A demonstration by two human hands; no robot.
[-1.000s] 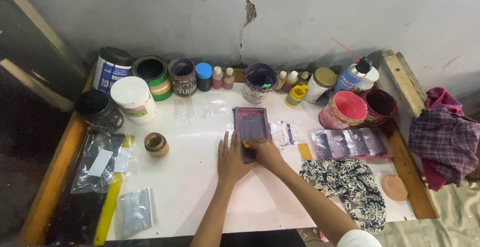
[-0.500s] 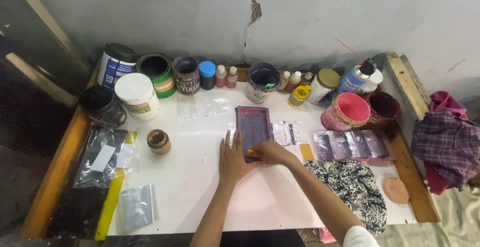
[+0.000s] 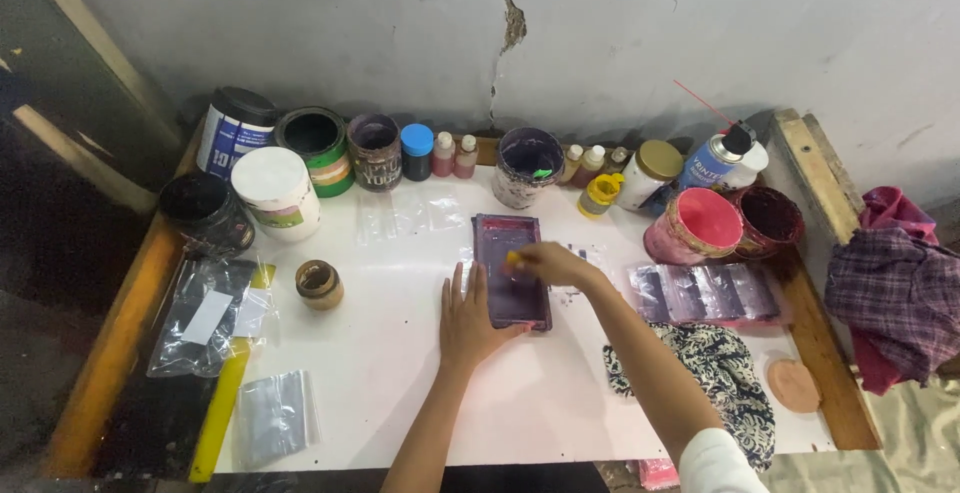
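A small purple-stained printing screen frame [image 3: 511, 253] lies flat near the middle of the white table [image 3: 400, 373]. My left hand [image 3: 468, 315] rests flat with fingers spread, pressing the frame's near left corner. My right hand [image 3: 545, 263] is over the frame's upper part, fingers closed on a small yellow-tipped tool whose shape I cannot make out.
Paint cans and jars line the back: a white tub [image 3: 277, 191], a green-rimmed can [image 3: 315, 149], a purple pot [image 3: 527, 165], small bottles, a spray can [image 3: 718, 158], pink pots [image 3: 697, 223]. A small brown jar [image 3: 320, 284], plastic bags [image 3: 212, 313], purple-printed bags [image 3: 704, 293], patterned rag [image 3: 715, 378], plaid cloth [image 3: 890, 288].
My right hand has moved from the frame's near end up toward its far end. My left hand has stayed at the near left corner.
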